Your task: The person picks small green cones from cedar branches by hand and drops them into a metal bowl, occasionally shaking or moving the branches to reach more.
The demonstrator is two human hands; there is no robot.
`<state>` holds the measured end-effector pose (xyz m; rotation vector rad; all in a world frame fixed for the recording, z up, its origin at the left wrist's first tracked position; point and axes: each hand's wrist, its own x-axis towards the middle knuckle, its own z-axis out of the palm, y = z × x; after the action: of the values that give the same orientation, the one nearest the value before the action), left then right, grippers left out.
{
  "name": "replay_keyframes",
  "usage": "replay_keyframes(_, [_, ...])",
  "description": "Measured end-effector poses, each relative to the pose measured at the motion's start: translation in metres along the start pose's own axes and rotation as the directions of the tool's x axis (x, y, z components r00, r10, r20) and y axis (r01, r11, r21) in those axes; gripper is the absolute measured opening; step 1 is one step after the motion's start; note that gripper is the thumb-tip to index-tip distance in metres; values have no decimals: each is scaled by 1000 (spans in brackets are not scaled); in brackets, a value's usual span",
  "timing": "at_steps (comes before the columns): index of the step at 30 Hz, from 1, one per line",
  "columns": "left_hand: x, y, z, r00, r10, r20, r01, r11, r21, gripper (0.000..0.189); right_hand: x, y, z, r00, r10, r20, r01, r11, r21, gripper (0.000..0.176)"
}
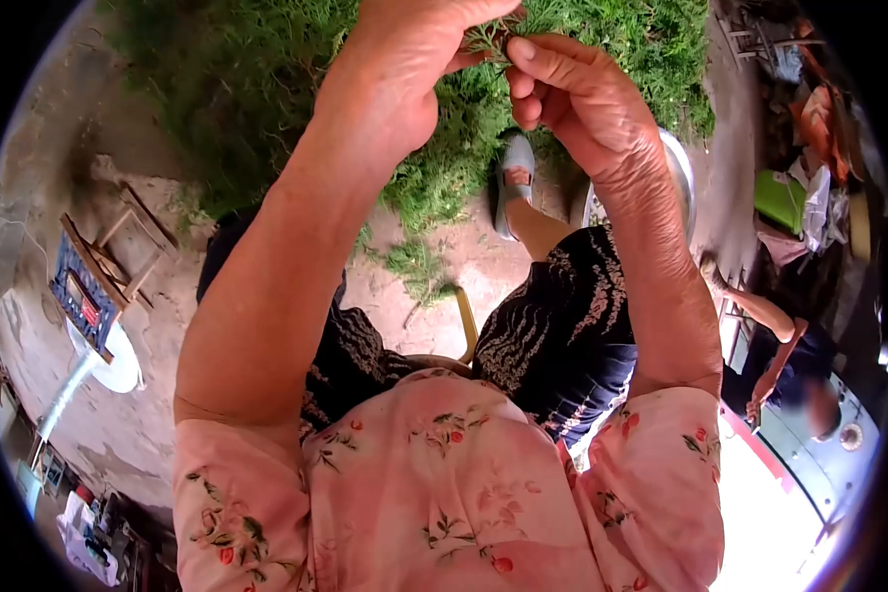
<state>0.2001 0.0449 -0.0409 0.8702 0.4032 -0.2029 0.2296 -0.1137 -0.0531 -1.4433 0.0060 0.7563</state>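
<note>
Both of my hands are raised together at the top of the head view, above a large heap of feathery green plants (444, 148). A small green sprig (488, 39) is between them. My right hand (572, 94) pinches the sprig's edge between thumb and forefinger, with the other fingers curled. My left hand (404, 49) is at the sprig's other side; its fingers are partly cut off by the top edge of the view. Beneath my right wrist the rim of a round metal basin (682, 178) shows, its contents mostly hidden by my forearm.
A shoe (515, 163) rests on the ground near the heap. A wooden chair (94, 286) lies at the left. Another person (784, 365) is at the right, near a green bag (780, 200) and piled items. Loose sprigs (419, 268) lie on the ground.
</note>
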Motion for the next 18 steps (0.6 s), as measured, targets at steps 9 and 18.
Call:
replay_keyframes(9, [5,7,8,972,118,-205,-119,993,7,8,-41,-13,-11,984,-163,-66,127,920,-372,31])
replay_keyframes(18, [-6,10,14,967,72,-246,-36,988,149,10,-77,-30,-9,852,-505,-138,395,793,-464,27])
